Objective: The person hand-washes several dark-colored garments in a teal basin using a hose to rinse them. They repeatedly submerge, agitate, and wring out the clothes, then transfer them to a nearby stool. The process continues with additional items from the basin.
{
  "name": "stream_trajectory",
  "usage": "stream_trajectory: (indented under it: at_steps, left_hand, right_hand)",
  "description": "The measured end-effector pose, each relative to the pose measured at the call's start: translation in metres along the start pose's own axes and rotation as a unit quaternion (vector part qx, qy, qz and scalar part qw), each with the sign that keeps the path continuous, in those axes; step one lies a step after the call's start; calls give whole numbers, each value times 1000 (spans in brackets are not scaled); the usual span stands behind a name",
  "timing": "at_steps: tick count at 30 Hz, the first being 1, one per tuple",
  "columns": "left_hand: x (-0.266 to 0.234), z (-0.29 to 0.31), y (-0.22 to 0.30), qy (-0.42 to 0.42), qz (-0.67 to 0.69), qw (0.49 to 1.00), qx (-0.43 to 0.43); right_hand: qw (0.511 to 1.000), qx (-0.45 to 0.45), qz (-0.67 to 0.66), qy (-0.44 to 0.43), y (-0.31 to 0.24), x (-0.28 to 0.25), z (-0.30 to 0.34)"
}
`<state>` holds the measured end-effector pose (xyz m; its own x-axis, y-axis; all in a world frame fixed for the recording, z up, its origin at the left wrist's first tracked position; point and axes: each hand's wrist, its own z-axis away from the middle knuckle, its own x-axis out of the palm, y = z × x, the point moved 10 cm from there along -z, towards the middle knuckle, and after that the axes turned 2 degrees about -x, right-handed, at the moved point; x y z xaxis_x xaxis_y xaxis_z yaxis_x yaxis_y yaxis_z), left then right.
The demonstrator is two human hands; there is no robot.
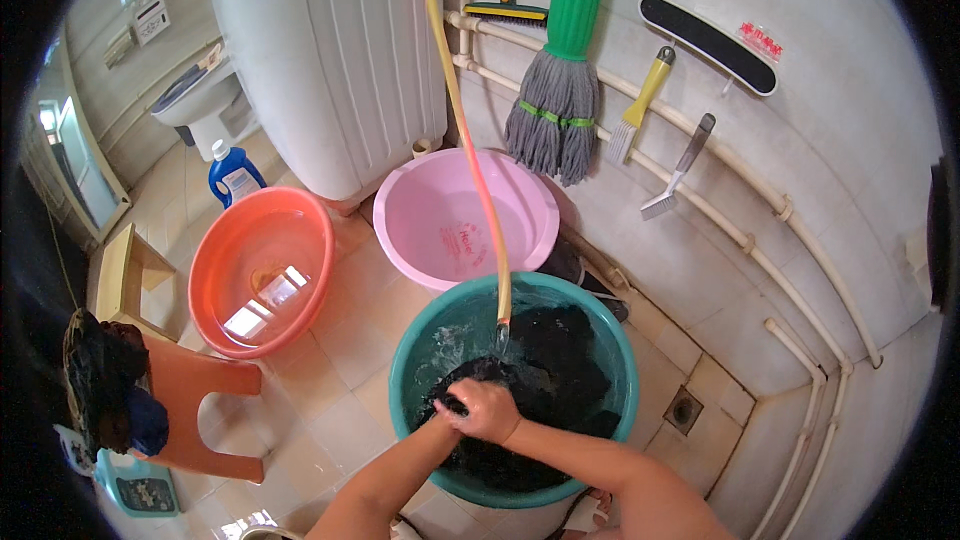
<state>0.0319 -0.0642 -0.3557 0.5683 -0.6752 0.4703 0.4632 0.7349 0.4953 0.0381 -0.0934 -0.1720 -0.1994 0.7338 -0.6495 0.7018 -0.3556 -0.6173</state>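
A teal basin (628,410) stands on the floor in front of me, with water and a dark, soaked black cloth (560,355) in it. My right hand (490,411) is closed round a bunched part of this cloth at the basin's left side. Against it, my left hand (450,418) is closed on the same bunch, its fingers partly hidden by the right hand. Water runs from the end of a yellowish hose (503,310) into the basin, just beyond my hands.
Behind the basin sits a pink basin (405,210); an orange basin (325,285) with water is at left. Nearer stands an orange stool (205,410) with dark cloth on it. A blue bottle (235,177), wooden stool (130,270), hanging mop (553,115), wall pipes (740,235) and floor drain (684,410) surround them.
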Motion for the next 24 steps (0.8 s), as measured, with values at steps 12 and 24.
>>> stream_trajectory:
  at_steps: [12,24]
  left_hand:
    - [-10,16,72,61,-126,976,164]
    - [26,18,41,-127,-56,990,21]
  right_hand:
    - [965,263,12,4,127,-18,36]
    - [972,221,-55,64,54,0,23]
